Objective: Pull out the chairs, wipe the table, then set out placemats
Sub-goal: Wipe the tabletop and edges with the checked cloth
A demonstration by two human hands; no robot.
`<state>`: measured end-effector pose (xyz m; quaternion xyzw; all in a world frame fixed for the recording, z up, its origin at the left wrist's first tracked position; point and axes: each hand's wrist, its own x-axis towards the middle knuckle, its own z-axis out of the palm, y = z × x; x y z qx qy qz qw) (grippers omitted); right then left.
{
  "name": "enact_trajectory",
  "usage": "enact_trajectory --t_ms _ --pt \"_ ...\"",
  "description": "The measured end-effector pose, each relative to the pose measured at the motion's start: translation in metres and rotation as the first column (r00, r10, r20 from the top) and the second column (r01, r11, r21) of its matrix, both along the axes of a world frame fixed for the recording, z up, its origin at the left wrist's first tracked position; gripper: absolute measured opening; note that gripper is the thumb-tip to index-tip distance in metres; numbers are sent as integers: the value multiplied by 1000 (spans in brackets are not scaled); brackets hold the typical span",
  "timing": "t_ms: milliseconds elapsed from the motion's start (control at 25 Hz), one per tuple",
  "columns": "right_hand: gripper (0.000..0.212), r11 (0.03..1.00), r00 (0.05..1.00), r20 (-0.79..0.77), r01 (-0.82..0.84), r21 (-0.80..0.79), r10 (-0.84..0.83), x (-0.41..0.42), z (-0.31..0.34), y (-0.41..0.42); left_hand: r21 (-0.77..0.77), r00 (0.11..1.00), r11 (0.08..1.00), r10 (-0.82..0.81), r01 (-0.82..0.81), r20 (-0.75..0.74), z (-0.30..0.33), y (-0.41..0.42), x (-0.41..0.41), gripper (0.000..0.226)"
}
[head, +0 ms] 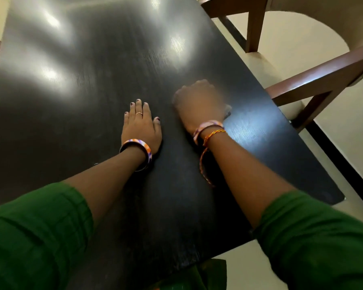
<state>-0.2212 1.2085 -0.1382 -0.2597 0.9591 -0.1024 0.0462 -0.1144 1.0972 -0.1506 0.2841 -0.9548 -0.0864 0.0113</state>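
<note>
Here, item by item. Dark wooden table (88, 65): your work surface, glossy, streaked with lamp glare. Your left hand (142, 124): released, fingers straight, palm flat on the top, likely as a brace while you lean in. Your right hand (197, 103): blurred, curled over something grey at its far edge, probably a wiping cloth; grasp not certain. Brown chair (314, 80): standing apart from the table's right edge, so pulled clear. Placemats: none in view. Labels, brands, writing: none legible anywhere.
</note>
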Motion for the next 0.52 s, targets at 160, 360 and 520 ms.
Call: enact_trajectory --t_ms 160,360,520 --pt "56 940 941 12 338 36 -339 -56 7 85 -13 996 996 -83 83 19 -3 -1 0 56" --pt "58 945 944 -46 327 -15 -327 22 -7 67 56 996 995 -75 78 -45 -3 -3 0 56" --pt "56 995 994 -34 -103 -7 103 26 -4 -14 110 935 931 353 -348 -39 4 -10 -9 61"
